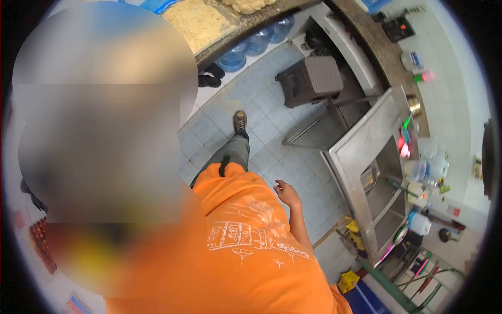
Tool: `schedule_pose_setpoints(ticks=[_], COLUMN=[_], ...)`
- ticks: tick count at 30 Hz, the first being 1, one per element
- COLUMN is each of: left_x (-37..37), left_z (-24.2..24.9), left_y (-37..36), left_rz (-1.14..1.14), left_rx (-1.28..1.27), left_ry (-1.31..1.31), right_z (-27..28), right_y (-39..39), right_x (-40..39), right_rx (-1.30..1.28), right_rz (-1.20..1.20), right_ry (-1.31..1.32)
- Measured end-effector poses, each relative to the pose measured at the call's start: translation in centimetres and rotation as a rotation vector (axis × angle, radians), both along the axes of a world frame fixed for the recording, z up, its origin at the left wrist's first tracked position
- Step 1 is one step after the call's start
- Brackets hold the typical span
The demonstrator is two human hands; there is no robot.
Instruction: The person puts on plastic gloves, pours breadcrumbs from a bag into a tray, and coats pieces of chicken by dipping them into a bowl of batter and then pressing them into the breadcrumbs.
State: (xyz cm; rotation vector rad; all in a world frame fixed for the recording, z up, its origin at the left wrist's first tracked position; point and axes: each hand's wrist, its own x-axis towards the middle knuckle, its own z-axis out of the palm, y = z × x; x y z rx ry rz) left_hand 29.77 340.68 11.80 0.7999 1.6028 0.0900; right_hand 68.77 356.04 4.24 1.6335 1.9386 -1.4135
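Note:
My right hand hangs beside my orange shirt, over the tiled floor. Nothing is in it, and its fingers are loosely bent and a little apart. It touches no object. To its right stands a stainless steel sink on metal legs, with a metal vessel in its basin. My left hand does not show; a large blurred patch covers the left side of the head view.
A brown stool stands ahead, near several blue water jugs under a counter. Dough lies on that counter. Bottles and kitchenware line the right side. A dish rack and blue bin sit at lower right.

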Motion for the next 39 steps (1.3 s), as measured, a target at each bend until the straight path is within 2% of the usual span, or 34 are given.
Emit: schedule_pose_setpoints(ticks=[1, 3, 4, 6, 7, 9, 11, 13, 14, 15, 16, 17, 19, 22, 23, 24, 27, 28, 30, 32, 34, 35, 36, 39], left_x=[-0.4, -1.7, -2.7, -4.3, -4.8, -3.2, -2.1, -0.7, 0.2, 1.1, 2.3, 4.1, 8.0, 12.0, 14.4, 17.7, 23.0, 26.9, 30.3, 29.3, 27.8, 27.8, 28.7, 31.2], left_z=[0.0, 1.1, 1.9, 2.8, 2.8, -1.2, -1.5, 1.5, 2.3, 2.9, 3.1, 2.3, -0.4, -1.2, -2.8, -5.4, -4.4, -7.6, -8.1, -2.4, 2.0, 2.9, 2.5, 0.7], left_y=[2.4, 6.8, 9.1, 12.1, 13.2, 12.4, 13.4, 17.1, 17.7, 18.0, 18.1, 18.3, 19.5, 23.9, 25.0, 26.3, 31.9, 33.6, 37.3, 39.5, 40.9, 41.8, 42.6, 43.5], left_rz=[-0.005, -0.017, -0.02, 0.035, 0.084, 0.297, 0.52, 0.516, 0.584, 0.708, 0.825, 0.897, 1.056, 1.346, 1.406, 1.559, 1.703, 2.093, 2.49, 2.471, 2.637, 2.759, 2.789, 2.827], left_rx=[0.009, 0.006, 0.007, 0.02, 0.036, 0.237, 0.449, 0.075, 0.05, 0.206, 0.358, 0.326, 0.478, 0.479, 0.456, 0.499, 0.331, 0.445, 0.59, 0.315, 0.305, 0.291, 0.304, 0.389], left_ry=[-0.013, -0.015, -0.009, -0.013, -0.023, -0.088, -0.129, 0.066, 0.064, 0.124, 0.196, 0.201, 0.528, 0.707, 0.734, 0.522, 0.29, -0.039, -0.403, -0.131, -0.185, -0.273, -0.263, -0.183], right_z=[-0.4, 0.0, 1.7, 2.3, 4.0, 7.8, 9.7, 9.6, 9.0, 8.2, 8.1, 9.0, 9.1, 8.2, 8.1, 8.1, 8.3, 8.4, 8.4, 8.6, 7.9, 8.3, 8.9, 9.1], right_y=[3.5, 9.6, 13.3, 18.9, 22.0, 28.2, 33.6, 38.0, 40.3, 42.0, 42.9, 44.1, 46.2, 50.3, 51.5, 52.7, 56.3, 57.5, 59.8, 61.5, 62.6, 62.3, 62.0, 61.1], right_x=[-0.7, -2.8, -5.1, -6.9, -8.8, -13.4, -16.9, -18.6, -19.2, -20.4, -22.0, -23.4, -25.6, -28.1, -29.2, -30.2, -33.1, -34.0, -36.1, -38.0, -40.0, -40.7, -41.4, -42.7], right_rx=[-0.001, 0.046, -0.025, 0.163, 0.175, 0.221, 0.262, 0.252, 0.321, 0.378, 0.349, 0.273, 0.185, 0.101, 0.1, 0.094, 0.132, 0.174, 0.205, 0.273, 0.264, 0.259, 0.274, 0.261], right_rz=[0.027, 0.345, 0.446, 0.51, 0.524, 0.536, 0.557, 0.65, 0.666, 0.681, 0.753, 0.784, 0.893, 1.33, 1.397, 1.463, 1.65, 1.711, 1.815, 1.907, 1.975, 2.0, 2.033, 2.148], right_ry=[-0.009, -0.094, -0.162, -0.078, -0.102, -0.098, -0.122, -0.166, -0.041, 0.095, 0.106, 0.071, 0.033, -0.06, -0.051, -0.084, -0.083, -0.042, -0.011, 0.044, 0.069, 0.07, 0.009, 0.091])
